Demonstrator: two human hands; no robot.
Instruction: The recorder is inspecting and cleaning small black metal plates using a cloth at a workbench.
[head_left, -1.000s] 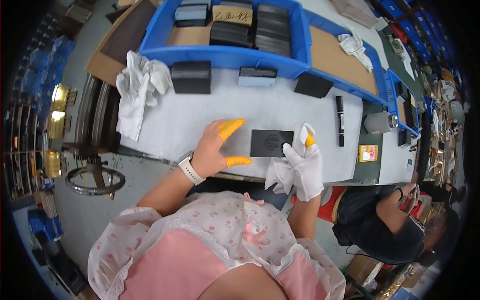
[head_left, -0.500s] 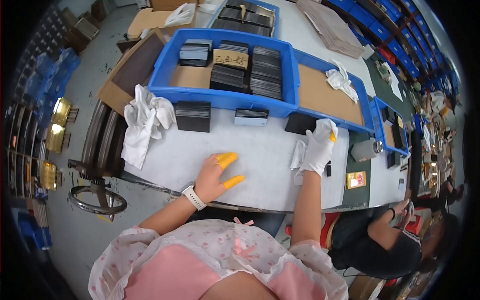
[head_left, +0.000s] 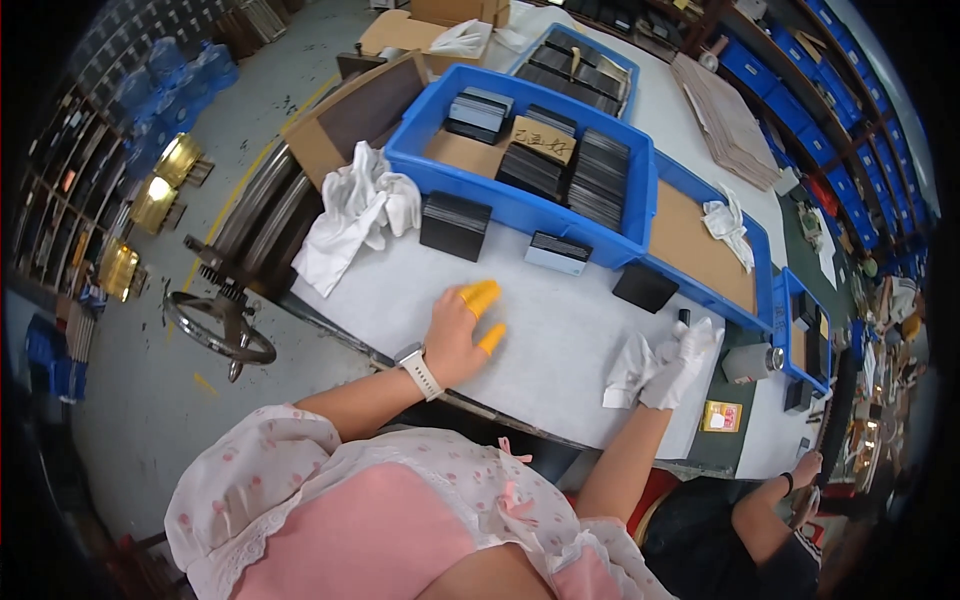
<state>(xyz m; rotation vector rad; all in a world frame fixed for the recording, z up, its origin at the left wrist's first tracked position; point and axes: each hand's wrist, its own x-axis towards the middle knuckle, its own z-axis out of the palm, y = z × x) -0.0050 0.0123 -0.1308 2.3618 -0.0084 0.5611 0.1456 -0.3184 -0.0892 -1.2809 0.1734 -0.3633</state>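
Observation:
Over the white-covered tabletop (head_left: 540, 370), my left hand (head_left: 460, 335) holds nothing; yellow finger covers sit on its thumb and fingers, which are apart. A pale watch (head_left: 418, 372) is on that wrist. To the right, my right hand (head_left: 672, 375), in a white glove, is closed on a white cloth (head_left: 630, 370) that spreads out at its left; its fingertips blend into the white. Just beyond those fingers is a small black object (head_left: 684, 317). Farther off stand a black stack of thin plates (head_left: 455, 226), a pale-blue-faced stack (head_left: 558, 254) and a black block (head_left: 645, 288).
A blue bin (head_left: 420, 172) with stacked black plates and a cardboard note (head_left: 543, 140) stands behind. A shallower blue tray (head_left: 765, 250) adjoins it. White gloves (head_left: 360, 205) lie left, near a metal handwheel (head_left: 220, 328). A grey bottle (head_left: 752, 363) stands right, near another person's arm (head_left: 765, 515).
My view has turned, so the table appears tilted. My right hand has drawn back from the black block, cloth along with it. My left hand remains open over the tabletop.

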